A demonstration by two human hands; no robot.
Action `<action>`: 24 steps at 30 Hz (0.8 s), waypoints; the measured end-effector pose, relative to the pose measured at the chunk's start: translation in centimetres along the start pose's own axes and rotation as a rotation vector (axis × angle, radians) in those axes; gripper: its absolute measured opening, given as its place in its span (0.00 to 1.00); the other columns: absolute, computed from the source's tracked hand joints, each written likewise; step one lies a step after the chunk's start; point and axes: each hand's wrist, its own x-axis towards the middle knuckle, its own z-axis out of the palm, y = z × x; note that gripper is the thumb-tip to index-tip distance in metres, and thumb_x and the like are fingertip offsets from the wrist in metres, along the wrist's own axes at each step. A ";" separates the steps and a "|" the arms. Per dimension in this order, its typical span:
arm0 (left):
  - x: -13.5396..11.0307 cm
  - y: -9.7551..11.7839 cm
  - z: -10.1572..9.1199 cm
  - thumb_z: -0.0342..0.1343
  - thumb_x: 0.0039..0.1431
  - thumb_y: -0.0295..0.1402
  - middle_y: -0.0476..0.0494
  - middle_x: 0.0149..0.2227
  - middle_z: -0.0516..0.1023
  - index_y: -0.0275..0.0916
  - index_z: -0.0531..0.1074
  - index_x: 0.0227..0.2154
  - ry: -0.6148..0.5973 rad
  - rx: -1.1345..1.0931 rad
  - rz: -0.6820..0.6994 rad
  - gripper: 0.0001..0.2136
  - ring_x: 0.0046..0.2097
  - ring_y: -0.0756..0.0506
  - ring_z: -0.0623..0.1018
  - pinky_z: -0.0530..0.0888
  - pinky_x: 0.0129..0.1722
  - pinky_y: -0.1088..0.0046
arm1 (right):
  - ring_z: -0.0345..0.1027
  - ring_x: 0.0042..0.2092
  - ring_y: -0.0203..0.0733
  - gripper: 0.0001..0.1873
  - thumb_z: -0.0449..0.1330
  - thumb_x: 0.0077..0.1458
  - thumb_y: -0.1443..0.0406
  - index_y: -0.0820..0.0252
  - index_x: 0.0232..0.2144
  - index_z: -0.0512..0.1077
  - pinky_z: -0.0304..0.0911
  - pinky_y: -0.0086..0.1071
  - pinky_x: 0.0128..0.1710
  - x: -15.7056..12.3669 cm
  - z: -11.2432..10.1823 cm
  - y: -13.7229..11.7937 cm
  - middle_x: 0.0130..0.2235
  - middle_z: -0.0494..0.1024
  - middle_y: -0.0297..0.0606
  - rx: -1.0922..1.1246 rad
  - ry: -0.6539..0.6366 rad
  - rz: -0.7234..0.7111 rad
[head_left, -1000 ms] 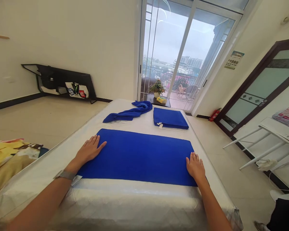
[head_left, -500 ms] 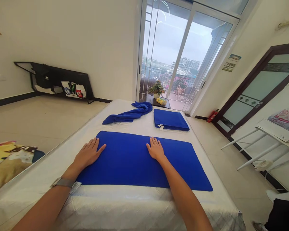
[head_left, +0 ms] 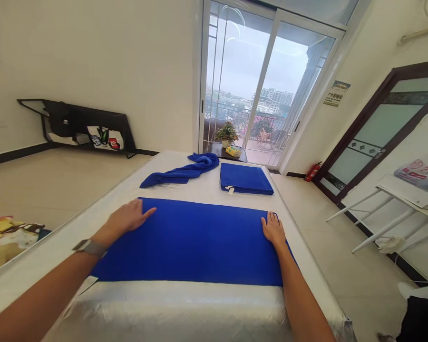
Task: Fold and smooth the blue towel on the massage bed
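Left hand and right hand rest on the far edge of the spread blue towel, fingers open, no grip. It lies flat on the mattress; folded towel and bunched towel lie untouched further along.

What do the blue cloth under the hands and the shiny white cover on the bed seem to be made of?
The blue cloth looks like microfibre: matte, with a soft, fine nap, though the exact fibre cannot be told. The white cover looks like thin plastic film: glossy, with streaks of reflected light and small creases.
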 end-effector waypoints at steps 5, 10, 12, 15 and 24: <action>0.9 15.9 0.4 0.27 0.66 0.58 0.32 0.70 0.56 0.28 0.57 0.66 -0.132 -0.143 0.410 0.41 0.71 0.40 0.56 0.52 0.68 0.63 | 0.33 0.73 0.43 0.39 0.32 0.68 0.51 0.70 0.72 0.43 0.29 0.41 0.71 -0.2 0.2 -0.4 0.73 0.43 0.41 0.021 0.011 -0.014; 1.0 21.9 3.7 0.27 0.67 0.58 0.36 0.72 0.50 0.31 0.51 0.69 -0.158 -0.204 0.491 0.40 0.72 0.41 0.50 0.45 0.70 0.61 | 0.33 0.73 0.43 0.38 0.32 0.68 0.51 0.68 0.72 0.43 0.30 0.41 0.71 -0.2 0.2 -0.1 0.73 0.43 0.39 0.020 0.010 -0.004; 1.4 20.0 4.2 0.28 0.67 0.58 0.37 0.72 0.50 0.33 0.50 0.70 -0.148 -0.184 0.467 0.39 0.72 0.41 0.49 0.45 0.70 0.60 | 0.33 0.73 0.43 0.38 0.32 0.68 0.51 0.67 0.72 0.42 0.30 0.41 0.71 -0.2 0.1 -0.1 0.73 0.43 0.38 0.018 0.005 -0.001; 2.4 14.3 4.3 0.28 0.66 0.57 0.38 0.72 0.50 0.34 0.50 0.70 -0.140 -0.140 0.383 0.39 0.72 0.40 0.50 0.47 0.69 0.58 | 0.32 0.73 0.43 0.38 0.31 0.68 0.51 0.67 0.72 0.42 0.29 0.42 0.71 -0.2 0.0 -0.2 0.73 0.42 0.38 0.018 -0.002 0.003; 4.0 -1.9 3.3 0.30 0.67 0.53 0.36 0.72 0.50 0.34 0.49 0.70 -0.108 -0.044 0.024 0.36 0.72 0.38 0.50 0.50 0.68 0.52 | 0.33 0.73 0.42 0.38 0.31 0.68 0.50 0.66 0.72 0.41 0.31 0.41 0.71 0.0 0.2 -0.1 0.73 0.42 0.36 -0.020 -0.009 0.024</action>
